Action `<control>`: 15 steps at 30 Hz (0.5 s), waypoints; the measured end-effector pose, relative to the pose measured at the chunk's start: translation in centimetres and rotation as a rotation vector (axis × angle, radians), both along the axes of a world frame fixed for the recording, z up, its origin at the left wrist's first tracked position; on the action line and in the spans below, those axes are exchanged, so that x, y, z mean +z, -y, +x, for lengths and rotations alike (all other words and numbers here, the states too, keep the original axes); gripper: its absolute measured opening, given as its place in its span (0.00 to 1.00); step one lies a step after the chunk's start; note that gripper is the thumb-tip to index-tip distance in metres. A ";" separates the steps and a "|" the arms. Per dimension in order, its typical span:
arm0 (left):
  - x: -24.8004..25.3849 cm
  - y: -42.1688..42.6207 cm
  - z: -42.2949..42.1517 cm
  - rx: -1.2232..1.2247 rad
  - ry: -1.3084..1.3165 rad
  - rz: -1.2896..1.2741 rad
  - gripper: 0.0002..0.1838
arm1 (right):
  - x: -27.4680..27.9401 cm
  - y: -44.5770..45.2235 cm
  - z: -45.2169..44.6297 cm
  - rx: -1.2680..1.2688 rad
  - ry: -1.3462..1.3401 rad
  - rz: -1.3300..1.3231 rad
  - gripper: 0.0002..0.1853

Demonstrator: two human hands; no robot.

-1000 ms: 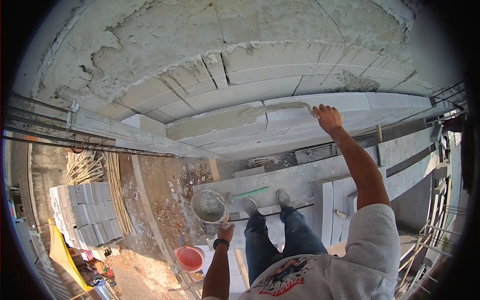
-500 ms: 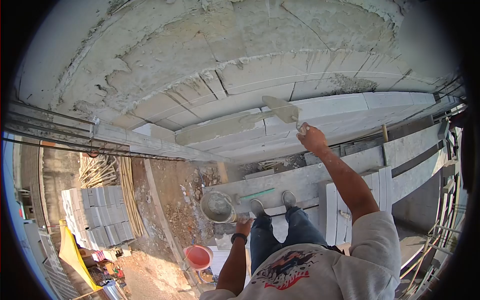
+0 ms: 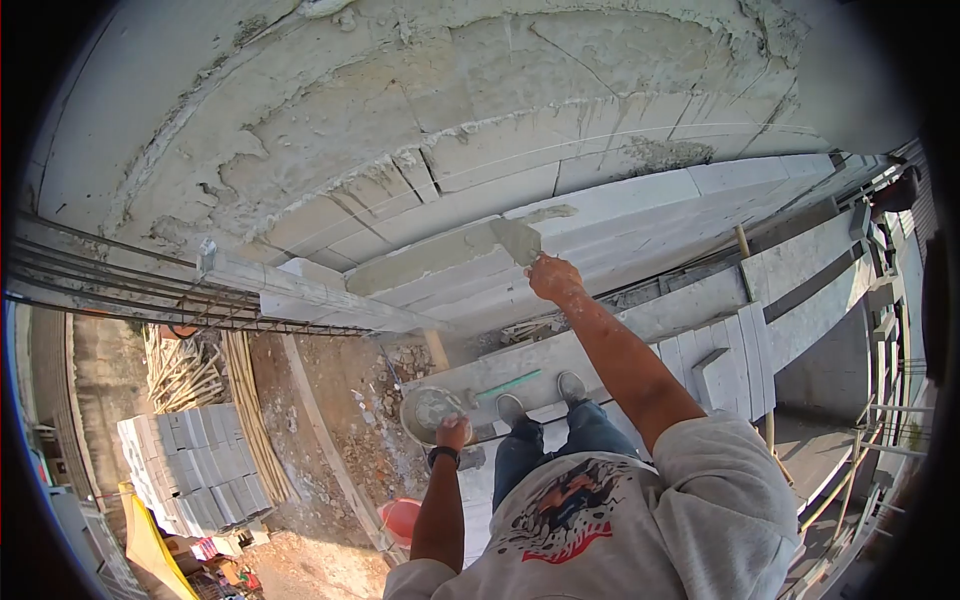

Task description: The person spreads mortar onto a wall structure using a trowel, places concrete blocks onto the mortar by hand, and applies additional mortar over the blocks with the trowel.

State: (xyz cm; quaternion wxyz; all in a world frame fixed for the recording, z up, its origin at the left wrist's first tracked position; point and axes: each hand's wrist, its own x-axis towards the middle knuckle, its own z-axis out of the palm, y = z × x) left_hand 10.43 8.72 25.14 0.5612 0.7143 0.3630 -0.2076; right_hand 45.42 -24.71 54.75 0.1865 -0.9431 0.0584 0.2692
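Right hand: fingers closed on trowel, blade over wall top. Too steep a tilt could drop mortar off the edge. Left hand at bucket, fingers curled, can't tell if gripping. Mortar grey, pasty, uneven; blocks pale, matte, straight-edged.

Grey shirt | red print on front, illegible | no readable text

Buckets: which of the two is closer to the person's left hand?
The grey bucket, beside the shoes, with grey mix in it; the left hand is at its edge. The other bucket is red and sits farther away.
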 end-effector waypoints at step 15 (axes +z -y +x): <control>3.5 1.1 -0.5 -1.130 0.393 0.765 0.26 | -14.8 14.8 1.8 0.063 0.260 0.034 0.22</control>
